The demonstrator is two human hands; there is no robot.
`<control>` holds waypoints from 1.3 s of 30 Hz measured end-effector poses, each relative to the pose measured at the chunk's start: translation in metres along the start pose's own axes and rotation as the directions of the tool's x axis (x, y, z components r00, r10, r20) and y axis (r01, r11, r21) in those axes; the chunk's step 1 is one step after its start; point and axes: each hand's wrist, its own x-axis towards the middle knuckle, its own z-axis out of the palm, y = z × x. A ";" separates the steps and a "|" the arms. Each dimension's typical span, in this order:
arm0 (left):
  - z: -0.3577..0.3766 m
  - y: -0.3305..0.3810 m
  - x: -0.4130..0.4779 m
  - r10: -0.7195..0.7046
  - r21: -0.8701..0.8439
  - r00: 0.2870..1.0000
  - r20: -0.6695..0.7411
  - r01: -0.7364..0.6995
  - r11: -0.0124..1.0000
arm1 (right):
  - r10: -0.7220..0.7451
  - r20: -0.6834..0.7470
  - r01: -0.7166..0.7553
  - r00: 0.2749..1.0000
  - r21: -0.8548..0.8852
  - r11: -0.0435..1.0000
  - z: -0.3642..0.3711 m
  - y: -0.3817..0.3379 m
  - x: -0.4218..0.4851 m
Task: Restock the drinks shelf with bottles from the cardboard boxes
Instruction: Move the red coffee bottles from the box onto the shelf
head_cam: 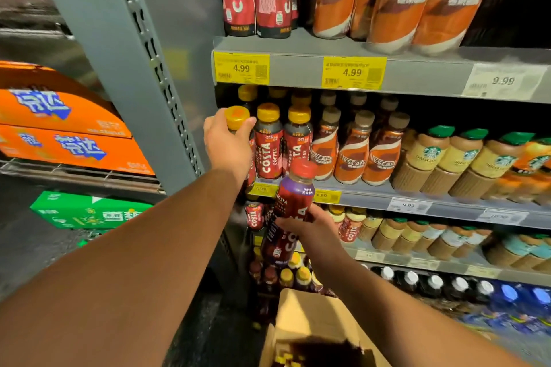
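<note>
Your left hand (228,143) curls round the neck of a yellow-capped bottle (237,117), thumb and fingers closed just under the ridged cap. The bottle stands upright at the left end of the grey metal shelf (366,195), touching the next Costa bottle. Your right hand (310,229) grips a red-capped bottle (293,202) round its glossy label, tilted, held below the shelf edge. The brown cardboard box (310,316) sits open beneath your right forearm.
</note>
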 end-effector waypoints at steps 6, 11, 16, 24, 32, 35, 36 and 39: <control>0.010 -0.011 0.019 0.022 -0.026 0.999 -0.043 -0.023 0.999 | 0.015 0.025 -0.016 1.000 0.020 1.000 -0.005 0.018 0.007; 0.011 -0.013 0.020 0.067 -0.056 0.995 -0.075 -0.071 0.996 | 0.041 0.016 -0.041 0.999 0.027 0.999 -0.008 0.030 0.008; 0.016 -0.012 0.023 0.097 -0.098 0.991 -0.090 -0.106 0.990 | 0.052 0.024 -0.052 0.998 0.006 0.999 -0.009 0.032 0.009; 0.027 -0.015 0.024 0.190 0.050 0.981 -0.044 -0.188 0.981 | 0.051 0.063 -0.050 0.997 -0.012 0.999 -0.007 0.029 0.016; 0.025 -0.021 0.025 0.141 0.178 0.990 -0.019 -0.135 0.975 | 0.005 0.025 -0.004 1.000 -0.038 0.999 -0.005 0.023 0.030; 0.024 -0.019 0.026 0.133 0.222 0.991 -0.024 -0.124 0.967 | -0.013 0.019 0.014 1.000 -0.047 0.999 -0.002 0.021 0.030; 0.024 -0.018 0.026 0.141 0.242 0.990 -0.020 -0.132 0.961 | -0.021 0.018 0.022 1.000 -0.054 0.998 -0.001 0.021 0.030; 0.023 -0.019 0.026 0.144 0.309 0.990 -0.007 -0.135 0.941 | -0.048 -0.010 0.047 0.999 -0.089 0.995 0.003 0.018 0.032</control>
